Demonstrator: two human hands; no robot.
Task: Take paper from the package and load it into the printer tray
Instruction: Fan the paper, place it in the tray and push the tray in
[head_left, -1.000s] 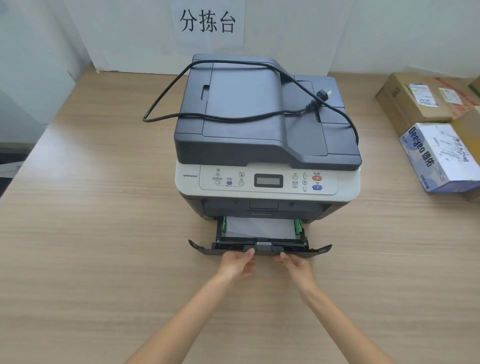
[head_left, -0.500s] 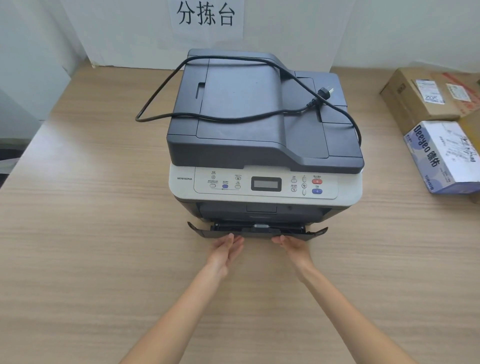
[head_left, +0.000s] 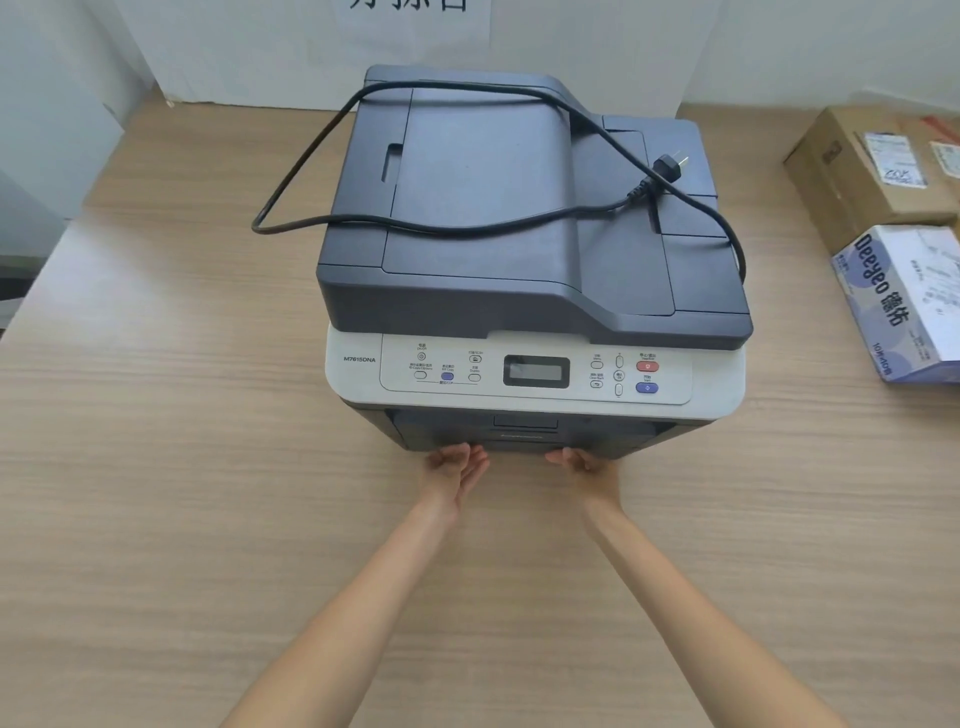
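A grey and white printer (head_left: 535, 291) stands in the middle of the wooden table. Its paper tray is pushed fully in, so the tray and the paper inside are hidden under the front panel (head_left: 519, 434). My left hand (head_left: 457, 467) and my right hand (head_left: 587, 467) rest with flat, spread fingers against the lower front of the printer, holding nothing. A white and blue paper package (head_left: 904, 306) lies at the right edge of the table.
A black power cord (head_left: 467, 226) with its plug lies looped on the printer lid. A brown cardboard box (head_left: 872, 171) sits behind the paper package. The wall (head_left: 571, 47) with a paper sign runs along the table's far side.
Both hands pushed the open tray, with white paper showing in it, back into the printer. The tray front is now flush and the paper is out of sight.
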